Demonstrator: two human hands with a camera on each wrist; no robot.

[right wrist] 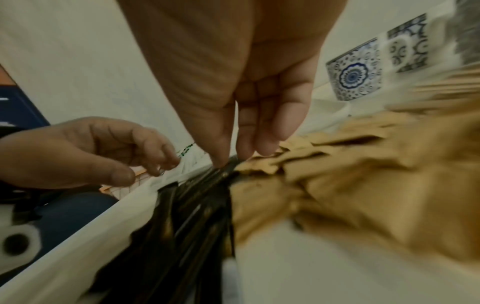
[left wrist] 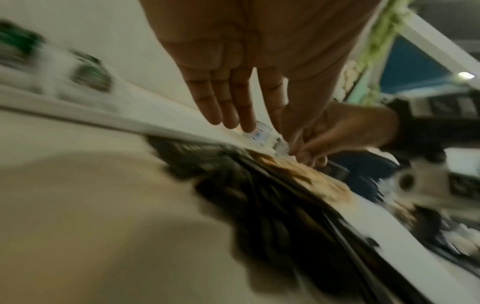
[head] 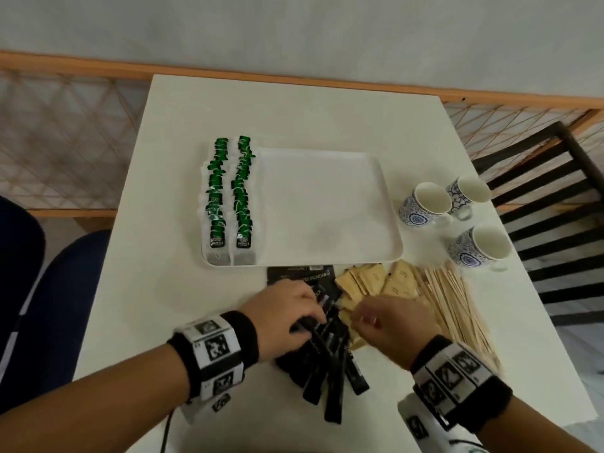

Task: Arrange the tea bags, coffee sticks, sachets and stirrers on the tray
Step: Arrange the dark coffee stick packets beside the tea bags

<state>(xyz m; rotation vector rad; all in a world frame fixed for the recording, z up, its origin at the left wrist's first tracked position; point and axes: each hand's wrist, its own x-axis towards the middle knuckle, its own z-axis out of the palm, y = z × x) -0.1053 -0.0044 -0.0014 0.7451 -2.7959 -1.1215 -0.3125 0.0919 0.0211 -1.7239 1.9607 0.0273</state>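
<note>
Head view, done: two neat rows of tea bags (head: 228,194) laid along the left strip of the tray (head: 385,204); rest of tray bare
Left to do: coffee sticks (head: 330,364), sachets (head: 366,282) and stirrers (head: 457,305), all on the desk (head: 170,289) just in front of the tray's near rim; judged roughly a quarter through
Step in hand: gathering the black coffee sticks, going by both hands over that heap
Left hand (head: 281,318): fingers (head: 310,317) curled down onto the top of the fanned sticks, seemingly gripping some; its own wrist view shows straighter fingers, blurred
Right hand (head: 392,325): fingertips (right wrist: 221,162) drawn together at the top ends of the sticks beside the sachets; actual pinch too blurred to confirm, cannot tell
Around: three patterned cups (head: 428,204) to the right of the tray, dark slatted chair (head: 555,197) beyond the desk edge
In the way: sticks fanned and overlapping the brown sachets, so a sachet likely to be dragged along; stirrers near the right wrist, easily scattered
</note>
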